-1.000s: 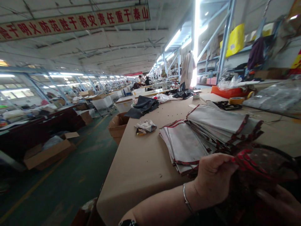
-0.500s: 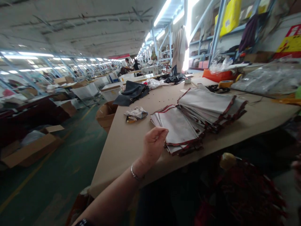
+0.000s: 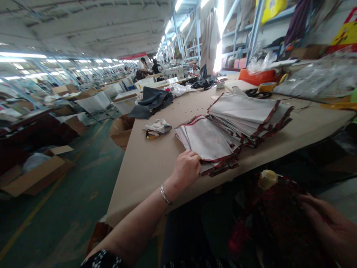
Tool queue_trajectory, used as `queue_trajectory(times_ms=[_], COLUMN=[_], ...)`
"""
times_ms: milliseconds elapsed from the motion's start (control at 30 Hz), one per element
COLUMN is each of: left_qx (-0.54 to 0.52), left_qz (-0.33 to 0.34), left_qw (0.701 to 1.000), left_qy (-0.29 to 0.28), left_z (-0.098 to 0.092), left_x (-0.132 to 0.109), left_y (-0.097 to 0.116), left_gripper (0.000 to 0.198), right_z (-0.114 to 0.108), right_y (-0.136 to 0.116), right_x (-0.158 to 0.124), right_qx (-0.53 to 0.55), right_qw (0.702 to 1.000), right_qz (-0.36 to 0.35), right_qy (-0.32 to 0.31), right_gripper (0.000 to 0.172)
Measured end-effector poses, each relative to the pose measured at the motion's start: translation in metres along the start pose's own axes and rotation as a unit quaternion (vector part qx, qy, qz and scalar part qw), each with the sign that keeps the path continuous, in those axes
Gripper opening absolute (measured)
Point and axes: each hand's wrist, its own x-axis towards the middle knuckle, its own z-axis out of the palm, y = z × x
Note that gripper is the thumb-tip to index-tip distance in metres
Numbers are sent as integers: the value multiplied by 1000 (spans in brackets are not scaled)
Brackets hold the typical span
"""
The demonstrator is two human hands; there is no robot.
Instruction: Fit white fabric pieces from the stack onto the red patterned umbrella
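Note:
My left hand (image 3: 186, 170) reaches out to the near stack of grey fabric pieces with red edging (image 3: 208, 143) on the brown table (image 3: 150, 167). Its curled fingers rest on the stack's near left corner; whether they pinch a piece is hidden. A second, taller stack of the same pieces (image 3: 248, 113) lies just behind, to the right. My right hand (image 3: 329, 230) lies at the lower right on a dark red patterned fabric (image 3: 279, 223) in my lap, fingers stretched over it. A pale yellowish round object (image 3: 267, 179) sits on top of that fabric.
A crumpled small cloth (image 3: 156, 128) and a dark garment (image 3: 152, 104) lie farther along the table. Tape roll (image 3: 266, 87), orange box (image 3: 255, 77) and plastic bags (image 3: 318, 80) sit at the right. Open cardboard boxes (image 3: 36, 175) stand on the green floor at left. People work far back.
My left hand left the dark red fabric, moved out to the near stack and now rests on its corner. My right hand has come into view on the red fabric. The view tilted down.

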Motion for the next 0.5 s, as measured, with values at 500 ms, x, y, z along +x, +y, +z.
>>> queue_trajectory(times_ms=[500], left_qx=[25], left_qz=[-11], left_qw=[990], left_qy=[136], left_z=[-27], left_x=[-16], left_y=[31], left_gripper=[16], right_z=[82], right_y=[-224], right_x=[132], right_qx=[-129], right_qw=[935], right_qz=[-319], right_qy=[-84], right_gripper=[29])
